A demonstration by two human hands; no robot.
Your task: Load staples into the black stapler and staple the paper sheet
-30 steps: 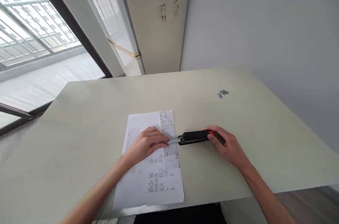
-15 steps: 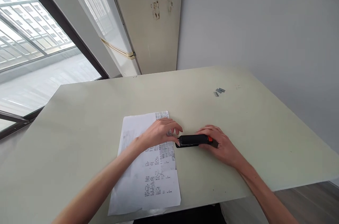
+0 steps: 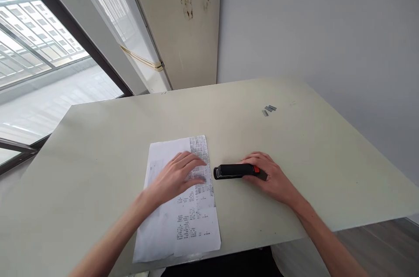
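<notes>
A black stapler with a red part near its back end lies on the table, its front end pointing left. My right hand wraps round the stapler's back end. Over the printed paper is my left hand, its fingers apart and nothing between them. Whether its fingertips touch the sheet I cannot tell. The paper lies just left of the stapler, a small gap between them, and my left hand and forearm cover part of it.
Several grey staple strips lie toward the back right of the pale table. Behind the table stand a refrigerator and a grey wall. A window is at the left.
My left hand has moved left, away from the stapler's front end and over the paper, its fingers spreading. My right hand keeps its grip on the stapler. The view has shifted slightly.
</notes>
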